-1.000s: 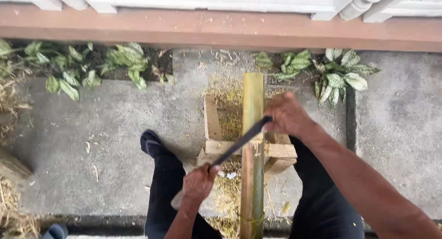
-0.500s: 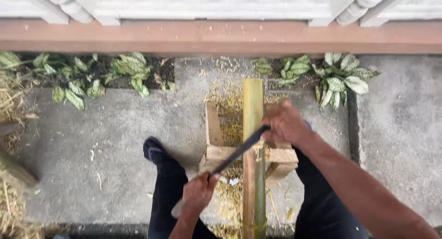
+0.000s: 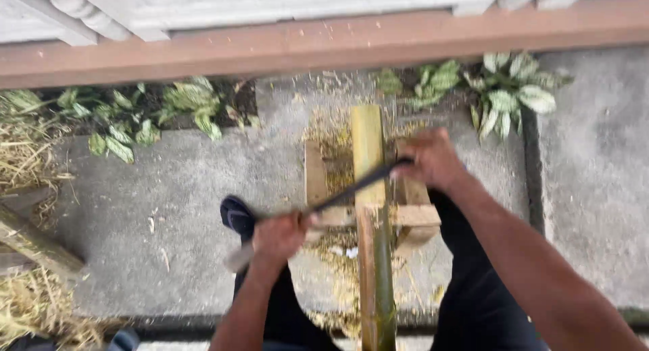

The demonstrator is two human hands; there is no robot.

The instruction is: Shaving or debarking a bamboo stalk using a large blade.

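A grey concrete yard floor lies below, scattered with pale shavings, and a reddish-brown beam runs across the far side with leafy green plants in a bed beneath it.

Taking the bamboo pole as the landmark: the right hand sits just to its right, fingers closed around the far end of a long dark blade. The left hand is to the pole's left and nearer the camera, fist closed on the blade's handle end. The blade crosses the pole at a slant, pressed on its upper face about midway along the visible length.

Under the pole, a small wooden frame holds it off the floor; the frame's boards show on both sides of it. A dark shoe rests on the concrete to the pole's left, and dark trousers flank its near end.

Judging by colour, the pole's far part is pale yellow and looks scraped, while the near part is green and still skinned. The heap of shavings around the frame suggests a good deal is already done, with the near stretch left.

The blade is blurred, so its edge and exact contact are hard to make out. The pole's near end is cut off by the bottom of the view, and dry straw at the left is only partly seen.
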